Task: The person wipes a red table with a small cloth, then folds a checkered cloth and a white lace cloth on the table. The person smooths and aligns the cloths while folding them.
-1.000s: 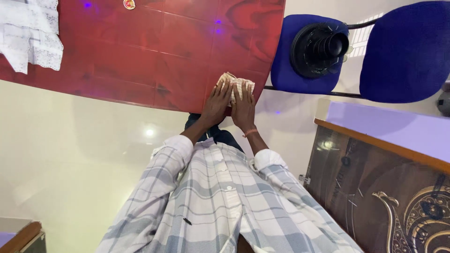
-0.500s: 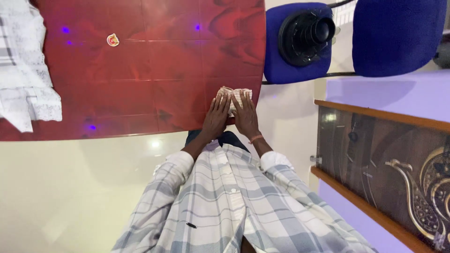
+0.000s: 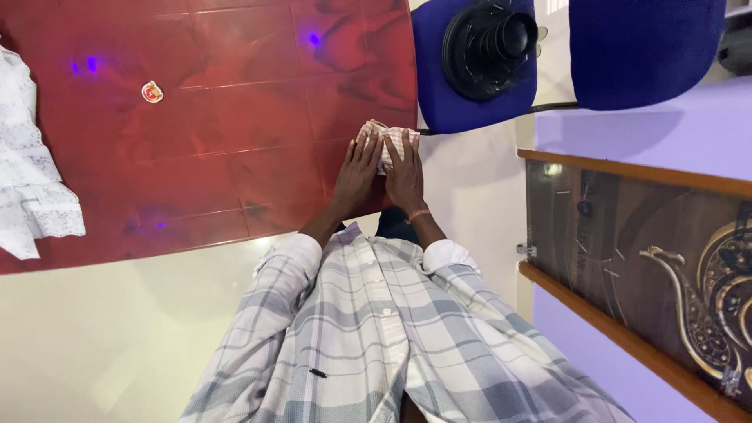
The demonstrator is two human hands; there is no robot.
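A small folded cloth (image 3: 389, 143), pale with faint reddish checks, lies at the near right corner of a glossy red counter (image 3: 219, 117). Both hands press flat on top of it. The left hand (image 3: 356, 174) covers its left part and the right hand (image 3: 405, 174) its right part, fingers stretched forward and lying side by side. Neither grip is closed on anything: palms are down and fingers straight, resting on the fabric. The cloth looks soft, light and limp, likely to slump or unfold if lifted by one edge, so the folded sides seem the surest place to pinch it. A thin orange band circles the right wrist. The person wears a grey and white plaid shirt (image 3: 376, 337). Beyond the corner stands a blue chair (image 3: 627, 55) with a black round object (image 3: 486, 47) on its seat. White lacy fabric (image 3: 31, 188) lies at the counter's far left.
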